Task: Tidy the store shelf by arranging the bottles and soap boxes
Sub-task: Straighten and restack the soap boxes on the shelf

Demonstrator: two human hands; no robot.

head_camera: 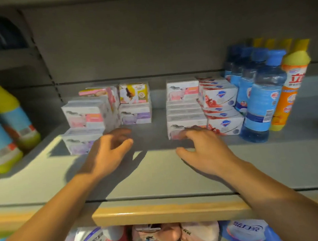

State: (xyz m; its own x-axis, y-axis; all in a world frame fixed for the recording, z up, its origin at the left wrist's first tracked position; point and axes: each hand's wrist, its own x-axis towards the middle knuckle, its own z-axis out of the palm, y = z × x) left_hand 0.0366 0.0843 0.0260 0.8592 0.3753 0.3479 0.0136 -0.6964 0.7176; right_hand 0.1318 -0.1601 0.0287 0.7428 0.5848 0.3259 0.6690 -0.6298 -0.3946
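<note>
Both my hands reach over the shelf (158, 170) — left hand (107, 153) and right hand (201, 147) loosely spread, holding nothing. Soap boxes (184, 106) sit in two uneven clusters, still needing straightening; bottles (261, 96) already stand grouped at right.

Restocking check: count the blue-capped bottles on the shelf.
4 blue-capped bottles in a row at right: front, second, third, rear. More may hide behind.

open gap (158, 109) between soap stacks (185, 118), bottles (262, 99) right
</note>
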